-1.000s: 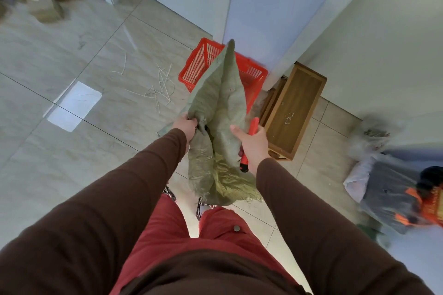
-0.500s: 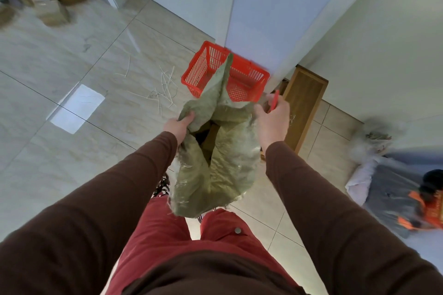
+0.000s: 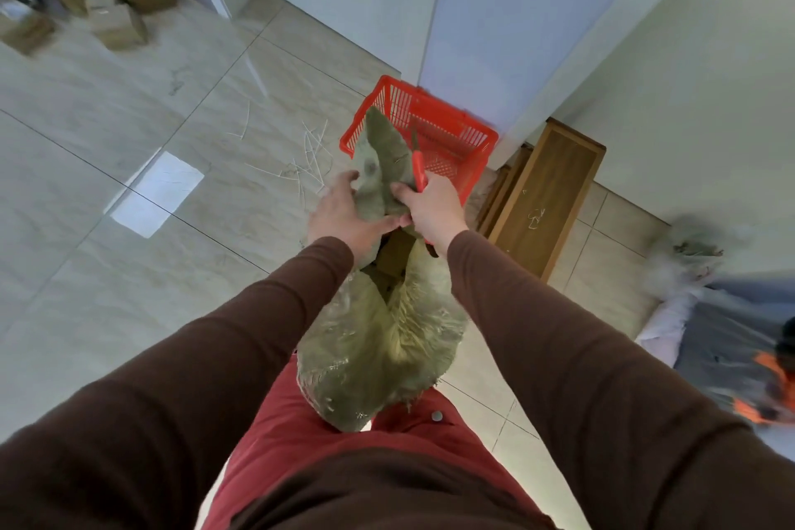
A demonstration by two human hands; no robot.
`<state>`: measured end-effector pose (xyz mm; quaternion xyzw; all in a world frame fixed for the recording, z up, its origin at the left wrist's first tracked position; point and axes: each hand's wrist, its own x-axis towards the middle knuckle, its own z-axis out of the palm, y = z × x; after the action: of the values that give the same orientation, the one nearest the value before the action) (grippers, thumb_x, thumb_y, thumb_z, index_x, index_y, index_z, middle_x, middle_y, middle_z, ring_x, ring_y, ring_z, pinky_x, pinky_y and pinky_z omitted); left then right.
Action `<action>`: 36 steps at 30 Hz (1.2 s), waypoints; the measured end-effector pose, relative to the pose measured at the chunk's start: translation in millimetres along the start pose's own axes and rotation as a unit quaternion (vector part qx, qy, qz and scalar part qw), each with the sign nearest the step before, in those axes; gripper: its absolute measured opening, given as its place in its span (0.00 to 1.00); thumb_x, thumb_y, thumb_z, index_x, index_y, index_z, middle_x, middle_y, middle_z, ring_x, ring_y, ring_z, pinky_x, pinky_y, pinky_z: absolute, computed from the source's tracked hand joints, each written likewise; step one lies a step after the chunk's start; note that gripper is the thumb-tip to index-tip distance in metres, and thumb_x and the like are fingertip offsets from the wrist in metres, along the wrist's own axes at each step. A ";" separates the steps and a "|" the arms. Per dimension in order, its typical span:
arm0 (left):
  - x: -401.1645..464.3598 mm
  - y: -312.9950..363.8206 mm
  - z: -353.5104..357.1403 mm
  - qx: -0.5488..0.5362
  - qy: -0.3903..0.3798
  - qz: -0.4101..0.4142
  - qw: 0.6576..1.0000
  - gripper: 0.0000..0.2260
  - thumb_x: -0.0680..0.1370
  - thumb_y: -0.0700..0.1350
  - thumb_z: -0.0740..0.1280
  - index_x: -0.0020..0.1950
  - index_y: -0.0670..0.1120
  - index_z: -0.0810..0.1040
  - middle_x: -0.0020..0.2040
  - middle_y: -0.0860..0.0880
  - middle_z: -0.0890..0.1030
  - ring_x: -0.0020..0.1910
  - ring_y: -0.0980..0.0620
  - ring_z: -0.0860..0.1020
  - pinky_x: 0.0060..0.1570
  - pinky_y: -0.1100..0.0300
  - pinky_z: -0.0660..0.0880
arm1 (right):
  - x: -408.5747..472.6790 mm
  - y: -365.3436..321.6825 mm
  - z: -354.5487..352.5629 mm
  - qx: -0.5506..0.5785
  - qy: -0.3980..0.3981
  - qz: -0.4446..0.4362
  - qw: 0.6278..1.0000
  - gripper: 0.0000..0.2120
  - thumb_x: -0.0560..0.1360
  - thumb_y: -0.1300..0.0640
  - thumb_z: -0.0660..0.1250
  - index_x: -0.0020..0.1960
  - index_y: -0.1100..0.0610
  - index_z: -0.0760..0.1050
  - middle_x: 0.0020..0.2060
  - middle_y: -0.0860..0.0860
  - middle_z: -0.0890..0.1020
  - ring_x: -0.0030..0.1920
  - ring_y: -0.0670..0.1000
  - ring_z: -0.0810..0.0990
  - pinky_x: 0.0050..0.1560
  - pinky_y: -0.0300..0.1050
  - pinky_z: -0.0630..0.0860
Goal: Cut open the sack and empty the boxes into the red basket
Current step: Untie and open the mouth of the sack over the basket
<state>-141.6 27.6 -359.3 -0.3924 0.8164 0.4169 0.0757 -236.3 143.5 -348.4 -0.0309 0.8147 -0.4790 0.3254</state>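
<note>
sack [image 3: 378,340] hanging below both hands' grip, mouth bunched

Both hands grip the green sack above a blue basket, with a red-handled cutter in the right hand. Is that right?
Not quite: the head view shows the basket is red, not blue. Otherwise yes: the left hand and right hand grip the green sack, the red-handled cutter in the right.

sack [image 3: 378,340]: woven green plastic, frayed, matt
red basket [image 3: 434,133]: moulded plastic mesh
floor [image 3: 129,271]: glossy tile
bench [image 3: 546,194]: matt wood
</note>
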 end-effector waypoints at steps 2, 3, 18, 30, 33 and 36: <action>5.3 14.7 1.6 -0.054 -0.028 -0.017 0.998 0.27 0.68 0.59 0.74 0.64 0.52 0.75 0.54 0.54 0.82 0.53 0.50 0.81 0.57 0.53 0.77 | -2.0 -0.7 1.2 -0.058 -0.007 -0.022 0.998 0.06 0.81 0.52 0.69 0.45 0.49 0.79 0.30 0.44 0.83 0.24 0.42 0.80 0.29 0.37 0.73; 8.0 18.3 0.6 -0.086 -0.032 -0.040 0.995 0.20 0.72 0.55 0.72 0.62 0.50 0.79 0.54 0.49 0.84 0.54 0.46 0.82 0.57 0.51 0.78 | -1.6 -1.2 -0.7 -0.094 0.004 -0.031 0.995 0.06 0.82 0.51 0.68 0.47 0.50 0.80 0.33 0.45 0.83 0.29 0.44 0.81 0.33 0.40 0.74; 12.0 14.7 4.1 -0.264 -0.084 -0.155 0.948 0.22 0.79 0.52 0.70 0.64 0.37 0.79 0.59 0.36 0.83 0.58 0.36 0.81 0.62 0.41 0.77 | 13.3 14.8 -28.5 -0.071 0.059 0.047 0.995 0.09 0.82 0.53 0.68 0.42 0.49 0.77 0.39 0.51 0.84 0.36 0.54 0.83 0.34 0.44 0.81; 18.1 33.6 6.6 -0.349 -0.081 -0.188 0.914 0.17 0.81 0.47 0.66 0.63 0.35 0.79 0.56 0.34 0.83 0.51 0.37 0.82 0.58 0.38 0.78 | -66.3 13.2 -12.6 -0.178 -0.022 -0.117 0.977 0.10 0.86 0.45 0.52 0.53 0.50 0.66 0.34 0.46 0.73 0.28 0.43 0.71 0.29 0.41 0.68; 17.9 35.5 7.2 -0.322 -0.080 -0.177 0.927 0.16 0.82 0.48 0.66 0.60 0.36 0.80 0.52 0.36 0.83 0.49 0.39 0.82 0.56 0.41 0.79 | -68.2 24.1 -8.7 -0.224 -0.090 0.003 0.970 0.13 0.87 0.51 0.52 0.57 0.58 0.70 0.41 0.54 0.78 0.39 0.58 0.80 0.43 0.60 0.80; 16.8 36.0 9.2 -0.315 -0.085 -0.163 0.931 0.12 0.82 0.47 0.66 0.54 0.39 0.81 0.54 0.34 0.83 0.53 0.35 0.82 0.59 0.37 0.78 | -59.0 23.8 -9.9 -0.238 -0.131 0.074 0.960 0.16 0.88 0.55 0.51 0.62 0.64 0.72 0.48 0.63 0.79 0.42 0.66 0.84 0.45 0.63 0.85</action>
<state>-180.2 37.2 -350.4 -0.4864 0.5584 0.6668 0.0843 -189.2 185.3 -334.7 -0.1096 0.8555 -0.2381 0.4467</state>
